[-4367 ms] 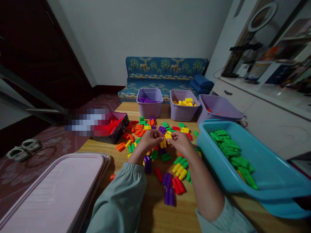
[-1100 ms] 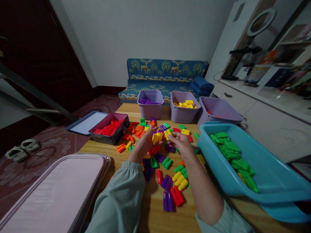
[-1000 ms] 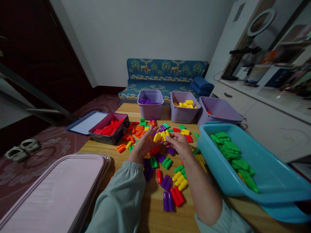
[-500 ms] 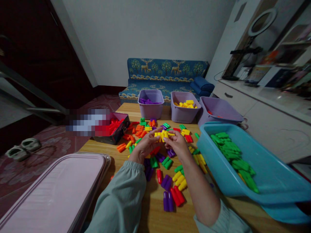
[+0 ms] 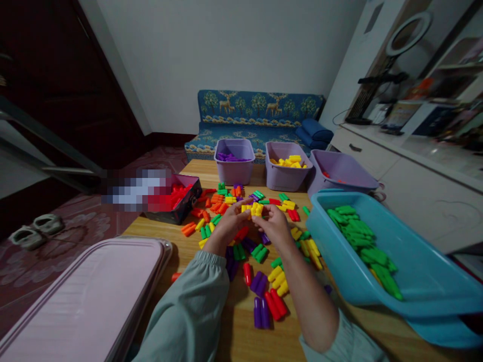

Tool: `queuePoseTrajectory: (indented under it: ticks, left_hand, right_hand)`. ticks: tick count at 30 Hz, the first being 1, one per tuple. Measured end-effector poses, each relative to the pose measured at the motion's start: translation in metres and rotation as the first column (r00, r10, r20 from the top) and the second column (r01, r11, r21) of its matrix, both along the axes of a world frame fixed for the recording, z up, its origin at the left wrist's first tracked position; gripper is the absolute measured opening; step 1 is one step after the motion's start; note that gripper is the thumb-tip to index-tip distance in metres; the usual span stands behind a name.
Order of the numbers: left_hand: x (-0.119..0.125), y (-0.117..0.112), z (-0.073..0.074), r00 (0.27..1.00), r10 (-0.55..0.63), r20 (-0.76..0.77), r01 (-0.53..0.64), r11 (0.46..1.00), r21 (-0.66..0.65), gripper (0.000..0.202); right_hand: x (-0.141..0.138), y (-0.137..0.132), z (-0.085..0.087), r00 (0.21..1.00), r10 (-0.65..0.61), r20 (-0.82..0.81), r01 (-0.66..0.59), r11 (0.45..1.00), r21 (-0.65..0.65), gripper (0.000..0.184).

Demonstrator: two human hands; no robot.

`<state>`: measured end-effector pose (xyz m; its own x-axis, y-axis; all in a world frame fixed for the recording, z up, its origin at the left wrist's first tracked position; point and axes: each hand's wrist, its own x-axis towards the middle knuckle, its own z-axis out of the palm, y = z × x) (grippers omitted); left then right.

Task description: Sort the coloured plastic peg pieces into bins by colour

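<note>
Holding yellow pieces (image 5: 255, 209) between left hand (image 5: 228, 223) and right hand (image 5: 277, 226), over the middle of the tabletop (image 5: 283, 344). Gripped on one side by the left, with thumb bent inward onto the near face; pinched on the other side by the right, with thumb and fingers drawn close. Placed right at both sets of fingertips, touching each. Hard to tell, with fingers in the way, how many are there or whether joined.

Strewn below and around: loose pieces (image 5: 258, 284) in red, orange, green, purple and yellow. Nearer the wearer than either hand, a purple pair (image 5: 261, 312) just beside a red pair (image 5: 278, 301).

Along the far edge, a bin (image 5: 236, 174) of purple, then a second bin (image 5: 285, 179) of yellow, then a third bin (image 5: 345, 167) with a little red. To the right of the right forearm, a blue tub (image 5: 335, 266) with green inside. Off to the left, a dark box (image 5: 177, 215) with red inside; nearer, a pink lid (image 5: 86, 296).
</note>
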<state>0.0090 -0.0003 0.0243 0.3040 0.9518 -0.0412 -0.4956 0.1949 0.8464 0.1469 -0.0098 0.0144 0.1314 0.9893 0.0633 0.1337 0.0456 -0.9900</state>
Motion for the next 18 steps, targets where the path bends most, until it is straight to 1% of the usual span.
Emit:
queuePoseTrajectory:
  ticks: [2, 4, 7, 9, 11, 15, 18]
  left_hand:
    - [0.000, 0.001, 0.000, 1.000, 0.028, 0.007, -0.027, 0.999, -0.018, 0.059]
    - [0.001, 0.001, 0.001, 0.998, 0.060, 0.008, -0.059, 0.998, -0.038, 0.055]
    - [0.002, 0.000, 0.004, 0.998, 0.058, 0.029, -0.057, 0.997, -0.045, 0.048]
    - [0.003, -0.002, 0.006, 0.999, 0.021, 0.035, -0.020, 1.000, -0.019, 0.048]
    - [0.004, -0.005, 0.008, 1.000, -0.018, 0.017, 0.018, 1.000, 0.006, 0.051]
    - [0.008, -0.010, 0.010, 0.994, -0.096, -0.049, 0.098, 0.995, 0.037, 0.060]
    - [0.009, -0.011, 0.010, 0.988, -0.108, -0.112, 0.118, 0.989, 0.084, 0.064]
  right_hand:
    - [-0.003, -0.002, 0.003, 0.998, -0.003, -0.066, 0.002, 1.000, -0.022, 0.045]
    - [-0.006, -0.004, 0.006, 0.991, 0.024, -0.129, -0.029, 0.999, -0.041, 0.047]
    - [-0.011, -0.006, 0.007, 0.983, 0.080, -0.163, -0.086, 0.996, -0.032, 0.041]
    - [-0.013, -0.006, 0.005, 0.985, 0.085, -0.152, -0.085, 0.996, 0.001, 0.037]
    - [-0.014, -0.006, 0.002, 0.990, 0.064, -0.122, -0.061, 0.998, 0.026, 0.037]
    - [-0.010, -0.004, -0.005, 0.999, 0.032, 0.004, -0.032, 0.999, 0.023, 0.035]
    - [-0.008, -0.003, -0.008, 0.998, 0.040, 0.051, -0.042, 0.999, 0.026, 0.035]
